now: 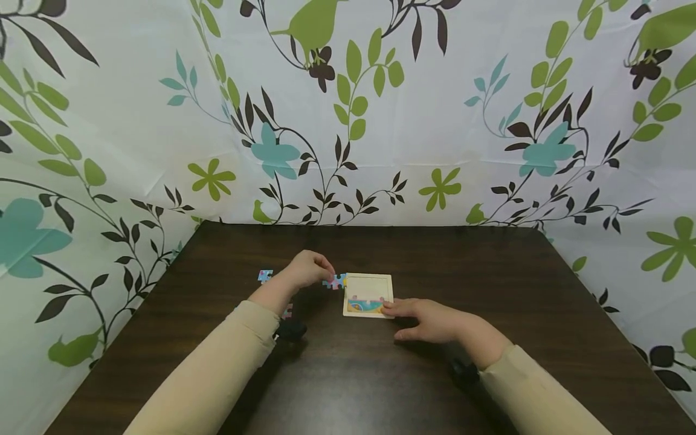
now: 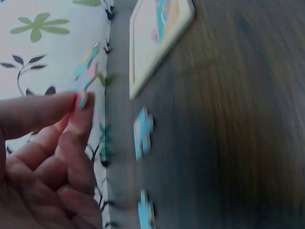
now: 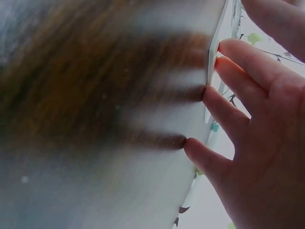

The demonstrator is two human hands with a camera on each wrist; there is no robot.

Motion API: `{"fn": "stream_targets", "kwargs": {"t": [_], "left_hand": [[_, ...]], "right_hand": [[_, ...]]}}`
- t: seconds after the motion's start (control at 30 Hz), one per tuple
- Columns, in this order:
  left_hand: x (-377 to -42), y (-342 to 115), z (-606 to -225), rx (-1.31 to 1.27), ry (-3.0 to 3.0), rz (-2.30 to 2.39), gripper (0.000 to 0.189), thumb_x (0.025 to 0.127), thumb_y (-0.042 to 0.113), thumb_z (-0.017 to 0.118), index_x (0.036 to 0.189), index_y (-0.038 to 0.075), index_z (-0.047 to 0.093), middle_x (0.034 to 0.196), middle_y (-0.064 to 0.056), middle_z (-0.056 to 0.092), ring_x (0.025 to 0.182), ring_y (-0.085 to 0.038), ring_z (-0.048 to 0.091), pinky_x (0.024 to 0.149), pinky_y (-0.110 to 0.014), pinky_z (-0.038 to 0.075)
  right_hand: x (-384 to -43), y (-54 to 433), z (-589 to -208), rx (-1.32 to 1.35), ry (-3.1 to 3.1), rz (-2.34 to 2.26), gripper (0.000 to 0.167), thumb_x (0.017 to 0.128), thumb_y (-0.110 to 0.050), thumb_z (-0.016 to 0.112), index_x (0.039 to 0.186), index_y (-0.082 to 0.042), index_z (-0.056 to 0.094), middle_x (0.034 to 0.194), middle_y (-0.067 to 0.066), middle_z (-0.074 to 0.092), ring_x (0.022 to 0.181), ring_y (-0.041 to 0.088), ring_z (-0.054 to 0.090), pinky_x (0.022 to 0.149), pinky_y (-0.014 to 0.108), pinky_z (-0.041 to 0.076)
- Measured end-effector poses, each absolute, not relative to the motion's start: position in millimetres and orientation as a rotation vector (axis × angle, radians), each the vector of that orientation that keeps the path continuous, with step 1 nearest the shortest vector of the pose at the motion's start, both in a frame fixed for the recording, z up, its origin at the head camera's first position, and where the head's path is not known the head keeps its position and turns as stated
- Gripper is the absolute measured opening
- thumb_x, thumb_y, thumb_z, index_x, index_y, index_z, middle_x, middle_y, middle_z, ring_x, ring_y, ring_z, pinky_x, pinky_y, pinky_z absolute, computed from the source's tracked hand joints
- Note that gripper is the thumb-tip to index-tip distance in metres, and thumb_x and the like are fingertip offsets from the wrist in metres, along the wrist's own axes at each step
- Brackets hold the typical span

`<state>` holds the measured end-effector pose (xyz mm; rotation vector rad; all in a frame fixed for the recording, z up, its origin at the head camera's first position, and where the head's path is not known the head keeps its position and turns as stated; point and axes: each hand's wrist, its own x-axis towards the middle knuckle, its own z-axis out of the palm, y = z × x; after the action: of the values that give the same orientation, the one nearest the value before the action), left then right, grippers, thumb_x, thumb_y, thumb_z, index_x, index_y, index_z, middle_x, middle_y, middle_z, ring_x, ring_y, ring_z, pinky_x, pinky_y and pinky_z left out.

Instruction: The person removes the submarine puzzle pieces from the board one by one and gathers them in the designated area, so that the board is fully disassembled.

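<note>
My left hand (image 1: pixel 307 269) pinches a pink, blue and yellow jigsaw piece (image 2: pixel 87 76) between thumb and fingertips, lifted above the table. From the head view, this colourful piece (image 1: pixel 336 281) appears by the left edge of a shallow puzzle tray (image 1: pixel 370 276); whether it is one piece or two joined, I cannot tell. Blue and sandy pieces (image 1: pixel 365 305) fill the tray's lower part, and its upper part shows bare wood. My right hand (image 1: pixel 432 320) has its fingers extended, fingertips touching the tray's lower right corner. In the right wrist view, the fingers (image 3: pixel 226 112) are spread.
Loose jigsaw pieces lie left of the tray: a blue one (image 1: pixel 265 276) farther back and a pinkish one (image 1: pixel 287 311) partly hidden by the left wrist. The dark wooden table (image 1: pixel 467 260) ends at a leaf-patterned cloth (image 1: pixel 380 151).
</note>
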<state>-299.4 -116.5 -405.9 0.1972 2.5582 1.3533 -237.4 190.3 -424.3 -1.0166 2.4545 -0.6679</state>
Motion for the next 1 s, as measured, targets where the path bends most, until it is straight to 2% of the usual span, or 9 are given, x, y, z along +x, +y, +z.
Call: {"fn": "stream_targets", "kwargs": {"t": [0.13, 0.4, 0.6, 0.7, 0.9, 1.0], "left_hand": [[-290.9, -136.8, -407.4, 0.230, 2.531, 1.220, 0.003, 0.085, 0.005, 0.071, 0.084, 0.002, 0.072, 0.082, -0.004, 0.067, 0.076, -0.019, 0.056, 0.074, -0.039, 0.049], [-275.0, -152.5, -418.0, 0.283, 2.516, 1.102, 0.006, 0.086, 0.003, 0.069, 0.081, 0.004, 0.072, 0.078, -0.003, 0.065, 0.073, -0.020, 0.054, 0.059, -0.032, 0.043], [-270.0, -150.3, -423.8, 0.287, 2.546, 1.058, 0.009, 0.084, 0.000, 0.069, 0.077, 0.005, 0.071, 0.077, -0.001, 0.065, 0.075, -0.018, 0.056, 0.066, -0.034, 0.048], [-268.2, -147.3, -424.7, 0.268, 2.569, 1.045, 0.010, 0.084, 0.000, 0.068, 0.076, 0.005, 0.070, 0.078, -0.001, 0.063, 0.073, -0.018, 0.052, 0.062, -0.033, 0.045], [-267.7, -142.4, -426.7, 0.233, 2.615, 0.970, 0.016, 0.086, 0.002, 0.069, 0.072, 0.010, 0.068, 0.075, -0.002, 0.059, 0.062, -0.018, 0.045, 0.045, -0.030, 0.037], [-268.9, -139.3, -426.8, 0.280, 2.668, 0.950, 0.016, 0.085, 0.003, 0.071, 0.072, 0.010, 0.067, 0.074, -0.001, 0.059, 0.063, -0.017, 0.046, 0.048, -0.029, 0.038]], "right_hand": [[-236.8, 190.7, -425.1, -0.980, 2.457, -0.660, 0.062, 0.092, -0.032, 0.071, 0.146, -0.013, 0.049, 0.156, 0.005, 0.035, 0.142, 0.029, 0.032, 0.109, 0.055, 0.028], [-236.5, 189.8, -425.8, -0.969, 2.456, -0.671, 0.062, 0.092, -0.032, 0.071, 0.147, -0.014, 0.049, 0.156, 0.004, 0.034, 0.142, 0.029, 0.031, 0.109, 0.054, 0.028], [-235.2, 189.7, -424.6, -0.996, 2.454, -0.679, 0.062, 0.093, -0.032, 0.070, 0.147, -0.012, 0.048, 0.156, 0.005, 0.034, 0.142, 0.030, 0.031, 0.109, 0.055, 0.028], [-234.7, 189.8, -424.5, -0.996, 2.455, -0.678, 0.062, 0.093, -0.032, 0.070, 0.147, -0.012, 0.047, 0.156, 0.005, 0.034, 0.142, 0.030, 0.031, 0.109, 0.056, 0.028], [-234.3, 188.9, -423.8, -0.944, 2.459, -0.666, 0.063, 0.092, -0.032, 0.071, 0.148, -0.015, 0.047, 0.157, 0.002, 0.033, 0.143, 0.026, 0.029, 0.110, 0.053, 0.027], [-234.1, 189.1, -424.0, -0.937, 2.462, -0.659, 0.063, 0.092, -0.032, 0.071, 0.148, -0.016, 0.047, 0.157, 0.001, 0.032, 0.143, 0.025, 0.029, 0.110, 0.053, 0.027]]}}
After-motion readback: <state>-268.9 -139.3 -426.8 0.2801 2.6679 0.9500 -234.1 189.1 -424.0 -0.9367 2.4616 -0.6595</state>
